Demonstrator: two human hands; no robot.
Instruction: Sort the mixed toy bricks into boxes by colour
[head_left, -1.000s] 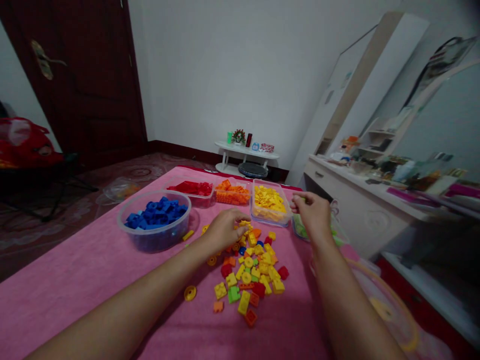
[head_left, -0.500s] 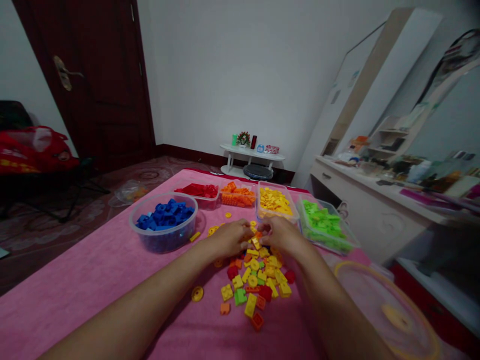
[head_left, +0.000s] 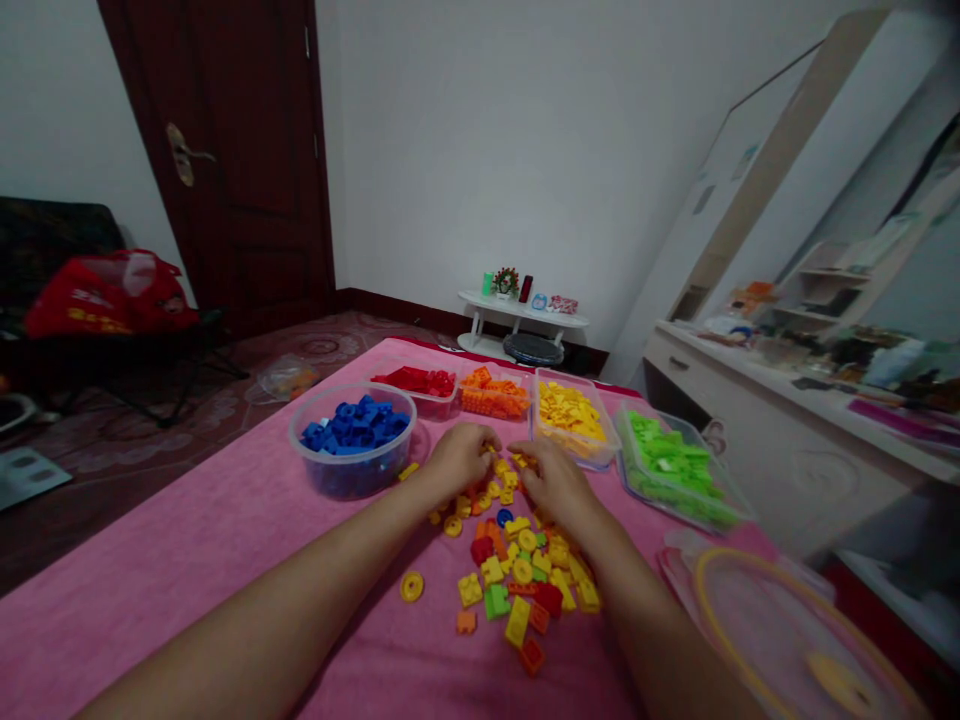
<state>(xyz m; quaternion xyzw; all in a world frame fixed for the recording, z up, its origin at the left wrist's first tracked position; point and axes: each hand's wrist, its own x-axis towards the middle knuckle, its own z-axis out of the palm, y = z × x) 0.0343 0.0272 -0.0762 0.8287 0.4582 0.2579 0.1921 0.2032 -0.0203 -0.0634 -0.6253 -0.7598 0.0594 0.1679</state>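
My left hand [head_left: 463, 458] reaches over the far part of a loose pile of toy building bricks [head_left: 525, 541], its fingers curved down and slightly apart among yellow pieces. Facing it from the other side is my right hand [head_left: 553, 478], with bent, parted fingers touching yellow bricks [head_left: 523, 461]. Neither hand shows a firm hold, though some fingertips are hidden. Most pieces in the pile are yellow, mixed with red, orange and green ones. A blue round piece [head_left: 505, 517] lies in the middle, and a yellow wheel-like piece [head_left: 412, 586] sits apart at the left.
Around the pile on the pink cloth [head_left: 247, 520] stand a round tub of blue bricks [head_left: 352, 470] and boxes of red [head_left: 439, 405], orange [head_left: 495, 408], yellow [head_left: 611, 445] and green bricks [head_left: 682, 505]. A clear lid with a yellow rim [head_left: 701, 580] lies at right.
The view has swung a little to the left. My hands have shifted slightly apart over the far bricks, and more yellow pieces and the blue round piece now show between them.
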